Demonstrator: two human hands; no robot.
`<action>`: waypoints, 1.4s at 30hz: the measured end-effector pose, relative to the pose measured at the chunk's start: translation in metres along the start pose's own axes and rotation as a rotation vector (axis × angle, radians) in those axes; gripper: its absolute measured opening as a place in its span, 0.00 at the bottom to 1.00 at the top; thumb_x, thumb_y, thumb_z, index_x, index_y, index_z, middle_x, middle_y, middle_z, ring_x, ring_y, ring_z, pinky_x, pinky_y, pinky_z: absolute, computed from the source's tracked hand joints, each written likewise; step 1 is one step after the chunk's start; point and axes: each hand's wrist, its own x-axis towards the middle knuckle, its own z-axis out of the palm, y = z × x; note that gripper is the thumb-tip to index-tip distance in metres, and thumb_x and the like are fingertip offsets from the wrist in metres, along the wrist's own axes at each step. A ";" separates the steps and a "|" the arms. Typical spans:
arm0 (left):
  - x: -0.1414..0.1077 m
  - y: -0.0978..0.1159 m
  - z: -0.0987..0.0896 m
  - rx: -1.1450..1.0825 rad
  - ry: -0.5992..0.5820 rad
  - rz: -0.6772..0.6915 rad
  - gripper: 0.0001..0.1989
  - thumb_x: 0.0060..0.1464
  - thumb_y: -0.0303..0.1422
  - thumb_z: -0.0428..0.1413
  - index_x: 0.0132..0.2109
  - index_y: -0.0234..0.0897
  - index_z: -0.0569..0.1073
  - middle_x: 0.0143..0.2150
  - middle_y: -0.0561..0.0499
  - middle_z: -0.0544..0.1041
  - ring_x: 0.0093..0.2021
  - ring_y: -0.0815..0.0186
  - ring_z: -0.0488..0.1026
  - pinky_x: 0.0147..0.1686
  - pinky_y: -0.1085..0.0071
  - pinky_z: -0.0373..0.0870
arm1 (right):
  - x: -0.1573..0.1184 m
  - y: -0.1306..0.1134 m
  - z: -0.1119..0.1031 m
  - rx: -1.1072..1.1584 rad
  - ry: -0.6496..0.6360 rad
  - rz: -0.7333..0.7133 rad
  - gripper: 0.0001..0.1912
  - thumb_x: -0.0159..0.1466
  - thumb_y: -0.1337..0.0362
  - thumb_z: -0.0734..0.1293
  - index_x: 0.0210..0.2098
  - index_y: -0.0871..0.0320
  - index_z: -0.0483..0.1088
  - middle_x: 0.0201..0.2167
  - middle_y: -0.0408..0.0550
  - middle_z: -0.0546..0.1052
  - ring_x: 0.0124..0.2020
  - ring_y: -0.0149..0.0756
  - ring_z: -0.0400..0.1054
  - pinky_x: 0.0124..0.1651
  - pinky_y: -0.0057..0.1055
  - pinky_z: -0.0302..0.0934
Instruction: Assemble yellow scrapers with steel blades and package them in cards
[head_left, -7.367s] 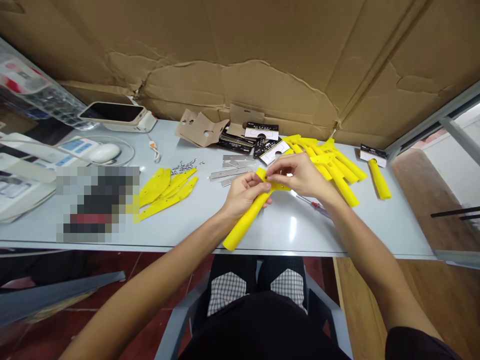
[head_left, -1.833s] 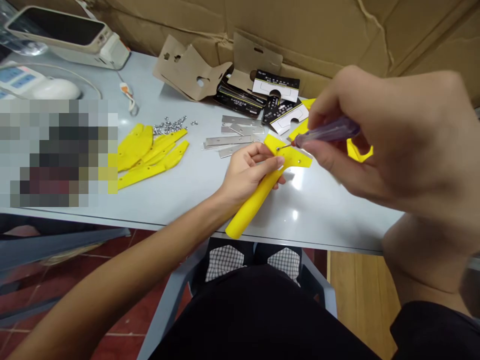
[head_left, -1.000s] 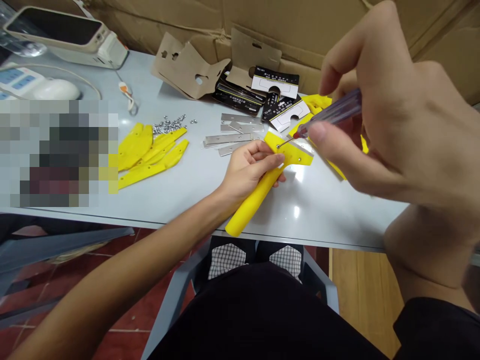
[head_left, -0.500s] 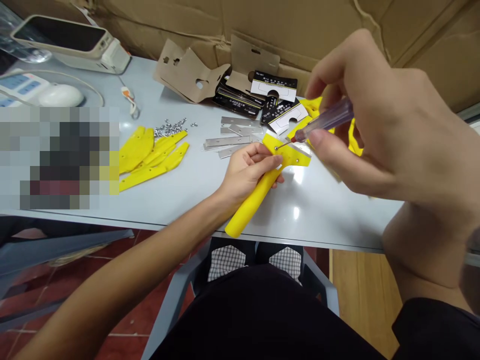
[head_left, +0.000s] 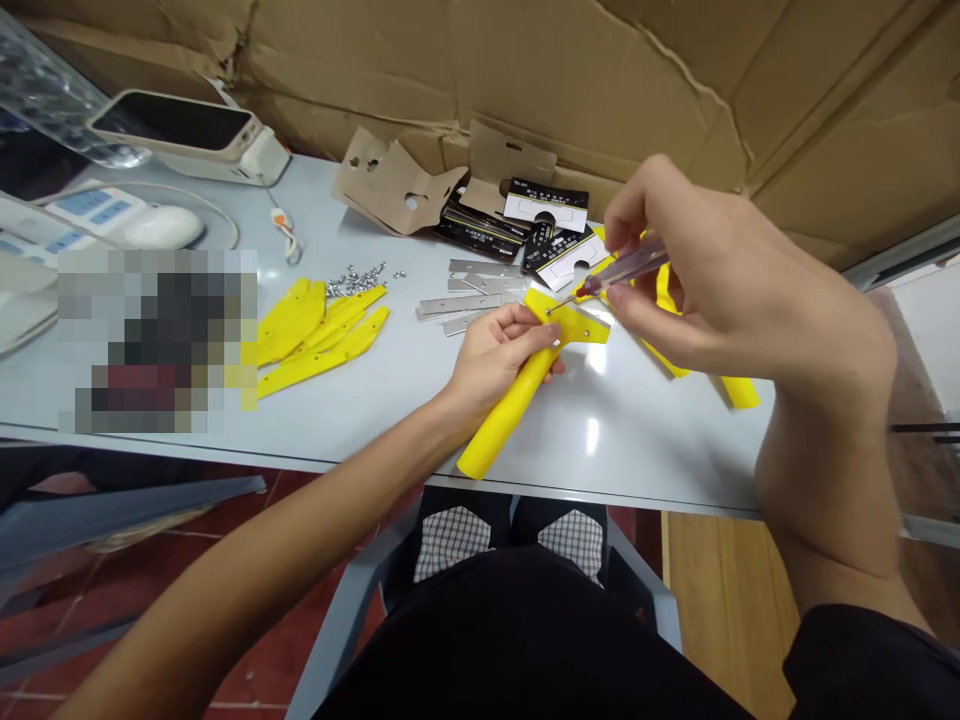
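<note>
My left hand (head_left: pixel 499 355) is wrapped round the neck of a yellow scraper (head_left: pixel 508 410), whose handle slants down toward the table's front edge. A screw (head_left: pixel 548 313) sits in the scraper's head, and a second one (head_left: pixel 586 333) shows farther right. In my right hand (head_left: pixel 720 270) is a screwdriver (head_left: pixel 622 268) with a clear purple handle. Its tip meets the left screw. Behind the scraper lie flat metal blades (head_left: pixel 461 302), and left of them a pile of small screws (head_left: pixel 360 280) beside flat yellow pieces (head_left: pixel 300 325).
Cardboard packaging (head_left: pixel 401 190) and black-and-white cards (head_left: pixel 546 205) lie at the back. More yellow scrapers (head_left: pixel 739 392) are at the right. A phone (head_left: pixel 176 120), a power strip (head_left: pixel 97 212) and a cable plug (head_left: pixel 283 222) are at the left. Brown cardboard (head_left: pixel 525 70) stands behind.
The view has shifted, so the table's items appear lower. My right hand has tilted the screwdriver flatter, its tip still at the left screw. My left hand keeps its hold.
</note>
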 end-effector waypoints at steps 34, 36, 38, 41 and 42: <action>-0.001 0.000 0.001 -0.006 -0.006 -0.013 0.19 0.46 0.34 0.74 0.37 0.36 0.72 0.31 0.49 0.82 0.22 0.67 0.79 0.20 0.75 0.74 | -0.004 -0.003 0.000 -0.054 0.031 0.090 0.06 0.72 0.58 0.68 0.43 0.51 0.76 0.32 0.49 0.80 0.36 0.49 0.76 0.40 0.41 0.63; -0.001 -0.001 0.001 -0.006 -0.013 -0.010 0.18 0.47 0.34 0.74 0.38 0.35 0.73 0.31 0.49 0.83 0.23 0.67 0.79 0.20 0.75 0.74 | -0.004 -0.004 0.002 -0.123 0.056 0.130 0.08 0.72 0.56 0.68 0.43 0.52 0.77 0.28 0.50 0.78 0.34 0.50 0.75 0.39 0.41 0.62; -0.001 -0.001 0.000 -0.004 -0.010 -0.010 0.18 0.47 0.34 0.74 0.37 0.35 0.73 0.31 0.49 0.82 0.22 0.67 0.79 0.20 0.75 0.74 | -0.005 -0.005 0.003 -0.157 0.061 0.119 0.11 0.73 0.54 0.67 0.47 0.53 0.76 0.29 0.50 0.79 0.34 0.50 0.75 0.37 0.41 0.62; -0.001 -0.002 0.000 -0.009 -0.012 -0.011 0.19 0.46 0.34 0.74 0.36 0.36 0.72 0.30 0.49 0.82 0.23 0.66 0.79 0.21 0.74 0.75 | -0.007 -0.007 0.003 -0.078 0.011 0.020 0.14 0.72 0.59 0.66 0.55 0.54 0.73 0.39 0.51 0.82 0.35 0.49 0.75 0.37 0.41 0.62; -0.002 -0.002 0.000 -0.011 -0.014 -0.010 0.19 0.45 0.35 0.75 0.36 0.36 0.72 0.30 0.49 0.82 0.23 0.66 0.79 0.21 0.74 0.75 | -0.008 -0.008 0.002 -0.035 0.001 -0.003 0.13 0.71 0.61 0.66 0.54 0.53 0.73 0.41 0.51 0.82 0.37 0.48 0.75 0.37 0.41 0.63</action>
